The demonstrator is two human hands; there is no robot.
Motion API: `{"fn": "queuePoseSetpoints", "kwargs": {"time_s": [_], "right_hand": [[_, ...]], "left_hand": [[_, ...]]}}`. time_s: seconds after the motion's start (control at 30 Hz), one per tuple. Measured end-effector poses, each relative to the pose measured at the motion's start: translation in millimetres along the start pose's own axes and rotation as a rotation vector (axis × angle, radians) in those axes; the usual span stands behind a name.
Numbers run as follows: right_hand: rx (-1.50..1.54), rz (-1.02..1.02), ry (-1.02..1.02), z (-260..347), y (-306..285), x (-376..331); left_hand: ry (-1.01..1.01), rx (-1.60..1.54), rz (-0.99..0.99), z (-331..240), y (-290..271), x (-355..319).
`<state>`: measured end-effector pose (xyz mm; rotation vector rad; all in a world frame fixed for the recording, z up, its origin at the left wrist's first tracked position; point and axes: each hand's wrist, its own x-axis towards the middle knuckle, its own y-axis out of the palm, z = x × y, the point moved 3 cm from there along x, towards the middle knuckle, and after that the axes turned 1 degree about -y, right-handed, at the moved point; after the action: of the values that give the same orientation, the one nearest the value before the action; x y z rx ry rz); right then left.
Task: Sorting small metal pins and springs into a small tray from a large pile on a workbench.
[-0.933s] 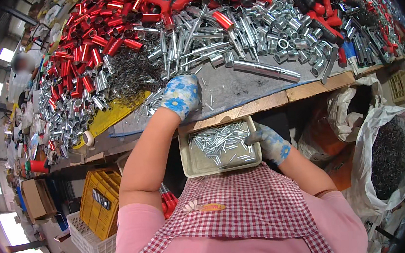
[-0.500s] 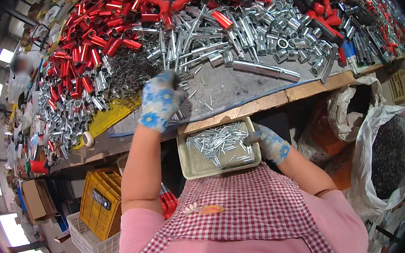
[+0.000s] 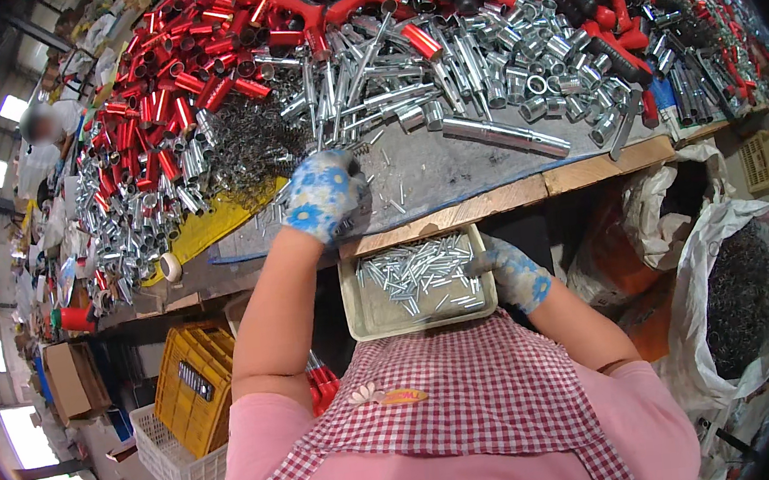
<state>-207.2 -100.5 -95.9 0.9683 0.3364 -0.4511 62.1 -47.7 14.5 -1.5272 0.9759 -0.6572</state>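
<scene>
My left hand point(image 3: 322, 195), in a blue flowered glove, rests fingers-down on the grey bench mat point(image 3: 479, 162) among scattered small metal pins point(image 3: 397, 203), close to the bench's wooden front edge. Whether it grips any pins is hidden. My right hand point(image 3: 512, 273), gloved the same way, grips the right rim of a beige rectangular tray point(image 3: 369, 315) held just under the bench edge. Several small silver pins point(image 3: 421, 274) lie in the tray. A red checked apron over a pink shirt fills the lower view.
The bench is heaped with red-handled parts point(image 3: 198, 72), silver metal tubes point(image 3: 478, 61) and a pile of wire springs point(image 3: 248, 146). A yellow crate point(image 3: 193, 382) and white basket point(image 3: 168, 455) stand below left. An open sack of dark springs point(image 3: 737, 297) sits at right.
My left hand slid left along the bench mat, then back toward the front edge above the tray. The tray and my right hand stayed nearly still.
</scene>
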Motion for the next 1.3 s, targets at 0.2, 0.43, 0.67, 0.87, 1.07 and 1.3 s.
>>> {"fn": "queuePoseSetpoints", "kwargs": {"time_s": [0.2,0.43,0.67,0.87,1.07,1.3], "right_hand": [[-0.032,-0.023,-0.018,5,2,-6],[-0.04,-0.031,-0.007,4,-3,1],[-0.013,0.006,-0.015,9,4,-3],[-0.028,-0.071,0.014,3,0,-4],[-0.045,-0.067,0.011,4,3,-9],[0.039,0.045,-0.008,3,-2,-2]], "left_hand": [[-0.071,-0.004,0.152,-11,3,10],[-0.074,-0.129,0.083,-20,-20,-19],[0.081,-0.258,0.236,-37,-29,-18],[0.049,0.151,0.005,-34,5,67],[0.097,0.195,-0.016,-39,12,76],[0.184,-0.339,0.442,-53,-36,-11]]}}
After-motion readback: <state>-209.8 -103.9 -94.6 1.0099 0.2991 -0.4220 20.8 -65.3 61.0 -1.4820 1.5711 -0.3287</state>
